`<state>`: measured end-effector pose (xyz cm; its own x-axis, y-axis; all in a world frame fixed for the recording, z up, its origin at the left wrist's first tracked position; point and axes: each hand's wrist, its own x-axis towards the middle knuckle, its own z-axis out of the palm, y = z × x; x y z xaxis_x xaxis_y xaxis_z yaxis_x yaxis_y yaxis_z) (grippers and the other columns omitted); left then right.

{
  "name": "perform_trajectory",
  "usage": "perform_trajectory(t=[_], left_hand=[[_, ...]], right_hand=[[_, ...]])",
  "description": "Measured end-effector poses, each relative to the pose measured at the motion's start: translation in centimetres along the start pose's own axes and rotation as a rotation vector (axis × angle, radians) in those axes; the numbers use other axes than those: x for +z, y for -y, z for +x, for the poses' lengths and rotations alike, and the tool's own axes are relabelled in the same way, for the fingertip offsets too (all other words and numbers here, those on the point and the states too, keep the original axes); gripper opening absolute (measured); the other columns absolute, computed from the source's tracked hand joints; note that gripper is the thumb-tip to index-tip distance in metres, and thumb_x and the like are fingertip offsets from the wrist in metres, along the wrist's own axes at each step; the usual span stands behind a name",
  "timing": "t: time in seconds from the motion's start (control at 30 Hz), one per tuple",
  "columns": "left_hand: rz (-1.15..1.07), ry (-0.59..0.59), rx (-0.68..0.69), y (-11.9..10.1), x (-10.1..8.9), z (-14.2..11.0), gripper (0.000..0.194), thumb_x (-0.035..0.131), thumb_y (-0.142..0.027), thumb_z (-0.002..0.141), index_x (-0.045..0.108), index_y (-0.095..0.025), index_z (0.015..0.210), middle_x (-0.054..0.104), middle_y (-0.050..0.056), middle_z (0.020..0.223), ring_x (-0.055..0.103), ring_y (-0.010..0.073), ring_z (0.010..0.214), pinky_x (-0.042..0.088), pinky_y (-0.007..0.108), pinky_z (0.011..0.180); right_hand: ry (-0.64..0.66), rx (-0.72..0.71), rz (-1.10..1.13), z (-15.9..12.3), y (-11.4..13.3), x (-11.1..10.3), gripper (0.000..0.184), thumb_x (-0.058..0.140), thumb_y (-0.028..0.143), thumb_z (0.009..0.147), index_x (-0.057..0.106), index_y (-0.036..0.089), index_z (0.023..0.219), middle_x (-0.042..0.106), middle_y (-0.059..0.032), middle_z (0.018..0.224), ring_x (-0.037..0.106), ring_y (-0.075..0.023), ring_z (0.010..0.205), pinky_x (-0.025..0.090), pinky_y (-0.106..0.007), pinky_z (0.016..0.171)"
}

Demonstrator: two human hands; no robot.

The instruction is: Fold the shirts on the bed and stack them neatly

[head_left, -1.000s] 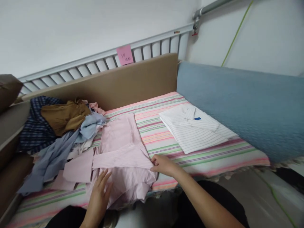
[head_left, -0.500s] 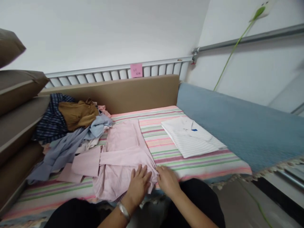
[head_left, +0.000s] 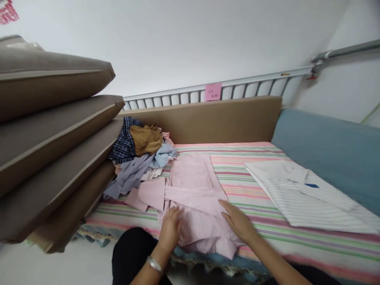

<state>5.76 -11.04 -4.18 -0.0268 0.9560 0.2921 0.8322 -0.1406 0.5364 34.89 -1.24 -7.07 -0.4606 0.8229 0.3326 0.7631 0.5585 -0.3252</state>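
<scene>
A pale pink striped shirt (head_left: pixel 192 170) lies on the striped cover (head_left: pixel 237 190), one sleeve folded across its middle and the cuff (head_left: pixel 152 193) sticking out to the left. My left hand (head_left: pixel 170 227), with a silver bracelet at the wrist, rests at the shirt's lower left edge, fingers stretched. My right hand (head_left: pixel 239 223) is at the shirt's right edge by the folded sleeve, fingers out and apart, gripping no cloth that I can see. To the right lies a folded white striped shirt (head_left: pixel 297 194) with a blue tag (head_left: pixel 312 185).
A heap of clothes, with a mustard garment (head_left: pixel 145 139) and a dark plaid one (head_left: pixel 123 144), lies at the left. Beside it rises a stack of brown cushions (head_left: pixel 56 138). A brown backboard (head_left: pixel 231 122) and a blue padded side (head_left: pixel 326 146) border the bed.
My view has swung left, bringing in more cushions. My left hand has gone from the shirt's lower right part to its left edge. My right hand's fingers have left the pinched right edge and straightened.
</scene>
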Motion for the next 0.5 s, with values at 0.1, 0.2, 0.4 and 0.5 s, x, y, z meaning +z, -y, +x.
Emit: perform_trajectory(t=[0.1, 0.2, 0.4, 0.5], left_hand=[[0.157, -0.097, -0.097, 3.0, -2.0, 0.9, 0.039, 0.041, -0.018, 0.082, 0.054, -0.015, 0.119, 0.056, 0.013, 0.126, 0.047, 0.0233, 0.121, 0.037, 0.043, 0.105], [0.304, -0.151, -0.245, 4.5, -3.1, 2.0, 0.048, 0.049, -0.031, 0.079, 0.049, -0.013, 0.124, 0.051, 0.016, 0.131, 0.043, 0.031, 0.123, 0.037, 0.048, 0.1], [0.231, -0.16, -0.303, 6.2, -4.4, 4.1, 0.027, 0.047, -0.031, 0.077, 0.063, -0.012, 0.089, 0.064, 0.017, 0.096, 0.055, 0.0319, 0.099, 0.041, 0.047, 0.087], [0.132, -0.166, -0.285, 8.0, -6.4, 4.7, 0.031, 0.052, -0.043, 0.075, 0.063, -0.016, 0.087, 0.066, 0.011, 0.09, 0.058, 0.0256, 0.092, 0.044, 0.037, 0.085]], right_hand=[[0.055, -0.032, -0.091, -0.7, -0.7, 1.6, 0.044, 0.034, 0.038, 0.092, 0.05, 0.024, 0.13, 0.046, -0.0042, 0.138, 0.041, -0.022, 0.128, 0.034, -0.047, 0.105], [0.049, -0.037, -0.138, -1.1, -0.8, 1.9, 0.044, 0.033, 0.039, 0.093, 0.049, 0.026, 0.131, 0.044, -0.003, 0.139, 0.039, -0.0207, 0.129, 0.034, -0.045, 0.106], [0.014, -0.046, -0.142, -0.9, -0.8, 1.7, 0.042, 0.033, 0.04, 0.093, 0.05, 0.029, 0.13, 0.045, -0.0017, 0.138, 0.041, -0.0195, 0.128, 0.035, -0.043, 0.105], [0.003, -0.05, -0.16, -1.0, -1.0, 2.0, 0.043, 0.033, 0.041, 0.093, 0.05, 0.028, 0.13, 0.045, -0.0015, 0.138, 0.041, -0.0198, 0.128, 0.035, -0.043, 0.105]])
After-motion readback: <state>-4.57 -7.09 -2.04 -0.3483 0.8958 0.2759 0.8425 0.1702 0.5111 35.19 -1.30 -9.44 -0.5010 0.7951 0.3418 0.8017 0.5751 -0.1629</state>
